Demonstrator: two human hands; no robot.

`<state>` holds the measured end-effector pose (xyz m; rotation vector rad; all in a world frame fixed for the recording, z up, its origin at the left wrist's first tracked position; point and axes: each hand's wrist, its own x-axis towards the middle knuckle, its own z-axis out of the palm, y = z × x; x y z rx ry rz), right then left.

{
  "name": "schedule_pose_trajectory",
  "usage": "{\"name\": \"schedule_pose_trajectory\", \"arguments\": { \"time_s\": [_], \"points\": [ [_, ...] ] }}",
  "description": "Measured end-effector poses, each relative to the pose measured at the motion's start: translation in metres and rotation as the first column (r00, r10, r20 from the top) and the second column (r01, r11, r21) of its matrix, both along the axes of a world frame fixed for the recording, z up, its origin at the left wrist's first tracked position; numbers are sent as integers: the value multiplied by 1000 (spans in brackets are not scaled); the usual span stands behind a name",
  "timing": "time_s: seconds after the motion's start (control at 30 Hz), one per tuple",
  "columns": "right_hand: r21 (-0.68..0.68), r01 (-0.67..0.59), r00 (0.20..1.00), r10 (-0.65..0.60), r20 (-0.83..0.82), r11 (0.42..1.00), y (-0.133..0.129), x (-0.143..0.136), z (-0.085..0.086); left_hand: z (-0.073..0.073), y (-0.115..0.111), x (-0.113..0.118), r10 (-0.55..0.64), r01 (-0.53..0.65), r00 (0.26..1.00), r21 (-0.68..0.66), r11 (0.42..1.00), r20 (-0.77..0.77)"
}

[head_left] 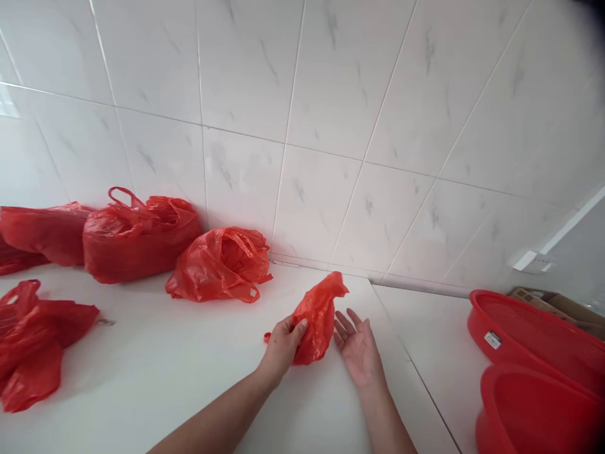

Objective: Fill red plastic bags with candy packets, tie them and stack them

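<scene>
A crumpled red plastic bag [317, 318] is held above the white tabletop by my left hand [282, 343], thumb on top and fingers wrapped behind it. A small end of red plastic pokes out on the other side of that hand. Just to the right of the bag, my right hand [358, 347] is turned palm up with its fingers spread. Nothing lies in that palm; whether its fingertips touch the bag's edge I cannot tell.
Along the tiled wall [246, 183] sit a smaller red bag [220, 265], a fuller red bag [142, 239] and more red bags [47, 233]. A loose red bag [38, 343] lies at left. Red plastic baskets [501, 340] and a cardboard box [558, 306] stand at right.
</scene>
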<state>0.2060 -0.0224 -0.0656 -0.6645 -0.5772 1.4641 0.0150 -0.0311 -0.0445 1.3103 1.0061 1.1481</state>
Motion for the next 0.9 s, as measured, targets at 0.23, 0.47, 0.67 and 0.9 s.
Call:
{"name": "schedule_pose_trajectory", "arguments": {
  "time_s": [0.23,0.47,0.67,0.9],
  "points": [
    [98,-78,943,42,331,992,-44,-52,7,7,-11,0,-70,141,905,-141,980,420],
    [-49,127,986,-121,114,991,-28,-12,-8,-11,19,-28,176,-54,809,-228,972,561],
    [-149,100,995,-99,8,984,-27,8,-6,-20,40,-61,288,-232,864,-182,956,412],
    [-211,156,987,-159,7,965,-22,30,-6,-12,23,-60,431,-444,896,208,872,105]
  ]
}}
